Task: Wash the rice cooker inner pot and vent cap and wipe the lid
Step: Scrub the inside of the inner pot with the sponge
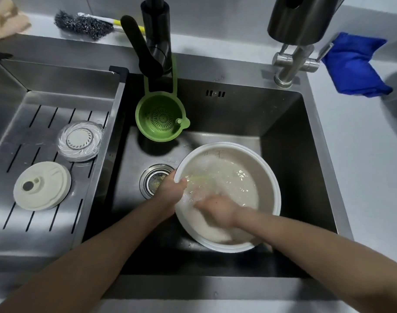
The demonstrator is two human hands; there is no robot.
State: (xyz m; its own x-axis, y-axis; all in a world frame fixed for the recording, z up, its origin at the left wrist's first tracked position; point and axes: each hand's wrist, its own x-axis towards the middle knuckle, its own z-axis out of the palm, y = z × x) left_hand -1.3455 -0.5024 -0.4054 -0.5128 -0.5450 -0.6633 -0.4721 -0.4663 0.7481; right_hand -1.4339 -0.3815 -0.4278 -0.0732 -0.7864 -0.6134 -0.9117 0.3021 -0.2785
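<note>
The white inner pot (269,177) lies tilted in the dark sink basin (301,141), with water splashing inside it. My left hand (171,188) grips the pot's left rim, thumb over the edge. My right hand (216,208) is inside the pot against its wet inner wall, blurred by motion; whether it holds anything I cannot tell. A faint green streak (198,177) shows in the water near my left thumb. On the slotted draining tray (16,141) to the left lie two round vent cap parts, a clear one (80,141) and a beige one (42,185).
A green strainer cup (161,118) hangs from the black faucet (155,46) over the basin's back. The drain strainer (152,179) sits left of the pot. A steel tap (292,62) and a blue cloth (353,64) are at back right, a scrub brush (84,24) at back left.
</note>
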